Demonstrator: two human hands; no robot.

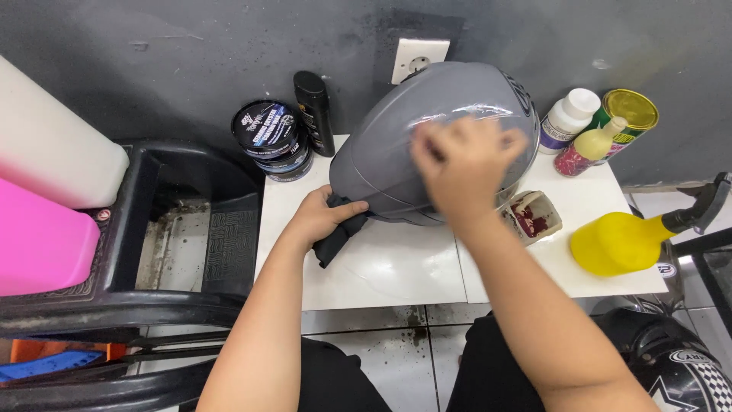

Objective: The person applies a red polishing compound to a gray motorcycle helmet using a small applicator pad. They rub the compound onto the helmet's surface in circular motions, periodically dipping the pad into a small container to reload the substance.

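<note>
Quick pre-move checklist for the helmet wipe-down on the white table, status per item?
1. Grey helmet steadied: ok, left hand grips its lower edge along with a dark cloth.
2. Right hand on the visor: ok, flat on the shell; blurred.
3. What is under the right hand: cannot tell.
4. Helmet fully on the white table: ok.
5. Small open tub clear of the right forearm: not ok, right beside it.
6. Yellow spray bottle upright: not ok, it lies on its side.
</note>
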